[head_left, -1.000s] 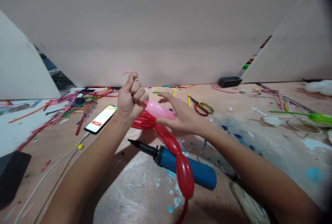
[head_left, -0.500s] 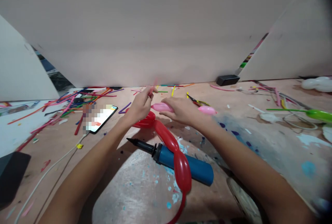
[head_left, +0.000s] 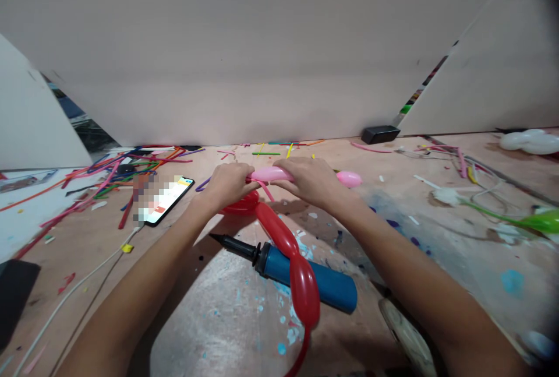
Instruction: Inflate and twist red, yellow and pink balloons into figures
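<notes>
A pink modelling balloon [head_left: 268, 175] stretches between my two hands above the table. My left hand [head_left: 230, 182] is closed at its left end, where a thin pink strip hangs down. My right hand [head_left: 308, 182] wraps round its inflated part from the right. Beyond that hand a rounded pink balloon section [head_left: 349, 179] shows; my hand hides whether the two are joined. Below my hands, a red twisted balloon [head_left: 304, 289] lies across a blue hand pump [head_left: 334, 286] with a black nozzle. Its upper part sits partly behind my left hand.
On the left lie a phone [head_left: 170, 202] with a white cable and a pile of uninflated balloons [head_left: 116, 173]. A black box [head_left: 379, 134] stands against the back panel. At the right are a green balloon [head_left: 539, 221] and a white balloon [head_left: 530, 141].
My left hand has come down, its raised fingers now closed at the pink balloon's end. A thin pink strip now hangs there. My right hand stays on the balloon.
</notes>
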Tool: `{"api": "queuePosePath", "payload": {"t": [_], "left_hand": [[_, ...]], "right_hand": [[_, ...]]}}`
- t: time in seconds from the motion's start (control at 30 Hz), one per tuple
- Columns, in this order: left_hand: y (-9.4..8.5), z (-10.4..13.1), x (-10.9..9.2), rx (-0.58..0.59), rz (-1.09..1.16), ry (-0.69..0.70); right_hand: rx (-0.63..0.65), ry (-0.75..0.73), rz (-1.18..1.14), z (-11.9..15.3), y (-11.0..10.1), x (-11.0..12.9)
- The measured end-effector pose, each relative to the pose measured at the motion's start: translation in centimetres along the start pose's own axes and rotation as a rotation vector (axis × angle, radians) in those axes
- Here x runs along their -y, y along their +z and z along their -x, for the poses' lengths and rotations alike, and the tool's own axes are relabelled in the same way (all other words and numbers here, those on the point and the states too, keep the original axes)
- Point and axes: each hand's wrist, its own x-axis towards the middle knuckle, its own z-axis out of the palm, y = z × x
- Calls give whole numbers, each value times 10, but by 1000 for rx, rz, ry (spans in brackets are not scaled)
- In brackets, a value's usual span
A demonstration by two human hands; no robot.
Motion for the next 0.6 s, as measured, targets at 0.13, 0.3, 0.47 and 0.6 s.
{"api": "queuePosePath", "payload": {"t": [0.13,0.3,0.47,0.6], "left_hand": [[-9,-1,3,64,526,-16],[-16,1,15,-107,808,-144],[-3,2,29,-135,946,-325],[7,2,27,-76,987,-318]], "right_hand": [[-46,22,-18,-1,2,5],[-70,51,-128,-2,6,-8],[-22,92,-224,-2,11,-28],[-60,39,-236,-2,11,-27]]}}
